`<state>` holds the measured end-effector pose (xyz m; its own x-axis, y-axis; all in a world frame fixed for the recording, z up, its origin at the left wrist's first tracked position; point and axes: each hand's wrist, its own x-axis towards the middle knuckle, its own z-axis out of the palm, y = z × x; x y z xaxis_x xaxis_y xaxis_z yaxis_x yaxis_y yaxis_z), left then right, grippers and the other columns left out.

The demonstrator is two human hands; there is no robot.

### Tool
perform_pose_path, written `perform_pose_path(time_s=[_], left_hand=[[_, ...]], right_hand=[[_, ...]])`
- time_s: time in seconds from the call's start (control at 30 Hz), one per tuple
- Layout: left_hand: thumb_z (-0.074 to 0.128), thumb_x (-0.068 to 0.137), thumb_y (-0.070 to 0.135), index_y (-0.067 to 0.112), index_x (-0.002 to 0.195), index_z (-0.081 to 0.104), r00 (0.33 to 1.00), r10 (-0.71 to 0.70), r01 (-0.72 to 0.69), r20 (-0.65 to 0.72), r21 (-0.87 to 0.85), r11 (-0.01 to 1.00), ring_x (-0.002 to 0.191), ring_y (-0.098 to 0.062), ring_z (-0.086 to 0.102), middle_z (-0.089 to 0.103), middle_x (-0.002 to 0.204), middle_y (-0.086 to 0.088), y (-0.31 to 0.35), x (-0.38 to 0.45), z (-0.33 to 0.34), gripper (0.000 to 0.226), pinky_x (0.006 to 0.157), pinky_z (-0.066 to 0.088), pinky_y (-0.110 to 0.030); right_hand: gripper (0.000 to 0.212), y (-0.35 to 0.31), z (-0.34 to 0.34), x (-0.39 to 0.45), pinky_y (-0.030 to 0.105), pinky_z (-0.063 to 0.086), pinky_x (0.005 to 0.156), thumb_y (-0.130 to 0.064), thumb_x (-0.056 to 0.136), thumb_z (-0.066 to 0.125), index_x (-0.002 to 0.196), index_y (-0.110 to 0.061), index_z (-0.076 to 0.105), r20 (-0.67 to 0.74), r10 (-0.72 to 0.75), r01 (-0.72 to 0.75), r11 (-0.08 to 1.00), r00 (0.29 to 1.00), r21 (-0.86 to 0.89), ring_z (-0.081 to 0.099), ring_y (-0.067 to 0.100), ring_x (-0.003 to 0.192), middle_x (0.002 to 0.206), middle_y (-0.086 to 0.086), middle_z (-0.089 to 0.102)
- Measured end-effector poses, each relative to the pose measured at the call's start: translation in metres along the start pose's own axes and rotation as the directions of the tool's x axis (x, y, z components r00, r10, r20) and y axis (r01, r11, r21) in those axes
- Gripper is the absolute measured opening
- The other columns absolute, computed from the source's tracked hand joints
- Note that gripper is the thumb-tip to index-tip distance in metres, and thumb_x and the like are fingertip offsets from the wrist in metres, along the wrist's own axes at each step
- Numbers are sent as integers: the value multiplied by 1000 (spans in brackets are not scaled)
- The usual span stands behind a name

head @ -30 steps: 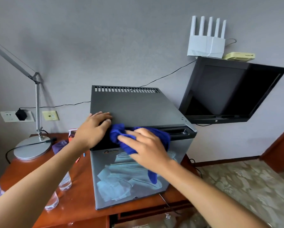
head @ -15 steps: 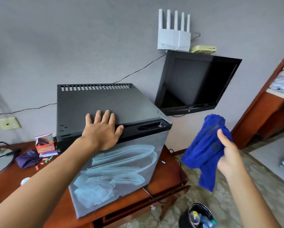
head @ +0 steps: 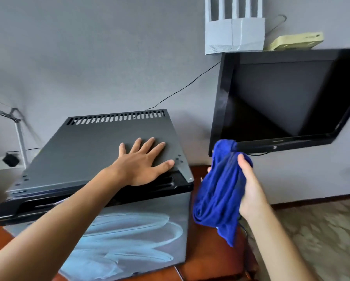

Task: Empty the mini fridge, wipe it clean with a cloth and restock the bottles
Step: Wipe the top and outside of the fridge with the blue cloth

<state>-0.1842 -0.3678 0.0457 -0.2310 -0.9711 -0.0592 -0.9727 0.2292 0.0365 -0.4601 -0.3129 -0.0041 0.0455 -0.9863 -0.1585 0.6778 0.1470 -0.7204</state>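
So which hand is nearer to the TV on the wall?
The right. The right hand holds the blue cloth up just below the TV, by its lower left corner. The left hand lies flat on the mini fridge top, farther left.

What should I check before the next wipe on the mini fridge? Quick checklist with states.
1. Blue cloth gripped in right hand: ok.
2. Left hand flat on mini fridge top, bracing it: ok.
3. Fridge door shut: ok, streaks on its front.
4. Cloth in contact with fridge: not ok, held beside it.
5. Fridge emptied: cannot tell, interior hidden.
6. Bottles ready for restocking: cannot tell, none in view.
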Motion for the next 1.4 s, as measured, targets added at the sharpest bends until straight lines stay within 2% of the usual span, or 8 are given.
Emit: perform_pose_path(time_s=[0.1, 0.2, 0.3, 0.43, 0.6, 0.73, 1.07, 1.4], left_hand=[[-1, 71, 98, 54, 159, -1, 996, -84, 84, -12, -10, 996, 159, -18, -10, -6, 172, 15, 12, 16, 0, 99, 123, -5, -65], [2, 69, 99, 60, 157, 0, 989, -150, 150, -3, -37, 988, 159, -17, -9, -4, 172, 17, 21, 27, -2, 96, 122, -6, -67], [5, 68, 99, 64, 154, -1, 978, -208, 209, 31, -51, 976, 159, -19, -10, -5, 172, 18, 33, 45, -6, 93, 121, -6, -68], [9, 71, 98, 70, 150, -4, 970, -237, 239, 60, -42, 970, 159, -21, -11, -7, 171, 19, 39, 68, -11, 85, 120, -7, -70], [20, 73, 93, 71, 149, -4, 974, -207, 208, 96, -2, 978, 159, -22, -12, -10, 171, 21, 38, 96, -18, 83, 120, -4, -71], [25, 77, 88, 69, 151, -4, 982, -171, 170, 85, 11, 985, 159, -18, -11, -10, 171, 22, 33, 112, -21, 82, 120, 1, -71], [26, 81, 82, 58, 155, -15, 975, -206, 206, 84, 3, 978, 157, -11, -19, -19, 167, 28, 29, 117, -16, 88, 123, -7, -66], [19, 80, 79, 59, 156, -8, 971, -229, 232, 65, -44, 972, 156, -7, -18, -16, 166, 32, 29, 118, -14, 84, 124, -9, -62]], right_hand=[[79, -10, -9, 42, 43, 61, 80, -53, 76, 81, 131, 0, 63, 13, 44, -43, 998, 999, -47, 72, 36, 94, 107, 25, 70], [93, -5, -14, 71, 55, 52, 104, -58, 59, 93, 131, -6, 64, 39, 31, -28, 996, 999, -86, 68, 39, 113, 122, 24, 69], [72, 5, -21, 93, 59, 44, 111, -50, 69, 90, 129, -15, 67, 128, 24, -12, 996, 992, -92, 65, 38, 120, 125, 20, 70], [46, 8, -24, 104, 46, 49, 107, -31, 79, 84, 124, -25, 72, 221, -13, 47, 987, 975, -151, 68, 28, 118, 122, 10, 73], [40, 7, -26, 138, 35, 51, 105, -12, 88, 79, 126, -20, 71, 273, -127, 199, 946, 954, -257, 68, 14, 116, 120, -3, 75], [39, 3, -16, 192, 22, 49, 103, -14, 88, 80, 122, -32, 71, 355, -230, 362, 856, 906, -369, 64, 1, 118, 123, -15, 71], [49, 39, 29, 336, 41, 50, 105, -38, 79, 79, 126, -37, 68, 452, -218, 468, 678, 865, -567, 65, 10, 118, 126, -14, 71], [42, 61, 25, 301, 36, 52, 103, -18, 82, 83, 120, -33, 75, 471, -273, 504, 717, 839, -481, 68, 7, 110, 118, -12, 74]])
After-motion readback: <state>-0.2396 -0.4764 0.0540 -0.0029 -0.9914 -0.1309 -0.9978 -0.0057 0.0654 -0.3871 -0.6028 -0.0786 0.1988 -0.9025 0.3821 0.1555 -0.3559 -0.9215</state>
